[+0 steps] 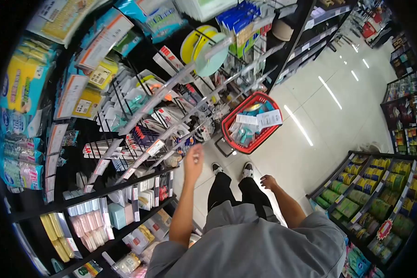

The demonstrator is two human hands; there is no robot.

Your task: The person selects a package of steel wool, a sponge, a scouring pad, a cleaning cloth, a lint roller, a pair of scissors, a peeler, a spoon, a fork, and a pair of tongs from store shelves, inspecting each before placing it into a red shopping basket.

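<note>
Torso (264, 243) upright, grey sleeves (169, 257) to about the elbows, both forearms bare. Left forearm (182, 211) out ahead of the torso on its left side, nearly straight. Left wrist (190, 177) roughly in line. Left hand (194, 159) farthest forward of the torso, fingers (197, 155) seem curled in; too small to tell whether the palm is closed on anything. Right forearm (288, 204) angled inward from the torso's right side, elbow bent. Right hand (268, 182) nearer the torso than the left, fingers loosely bent, slightly parted. Hands well apart. Legs (220, 189) ahead of torso, feet (248, 170) apart.
</note>
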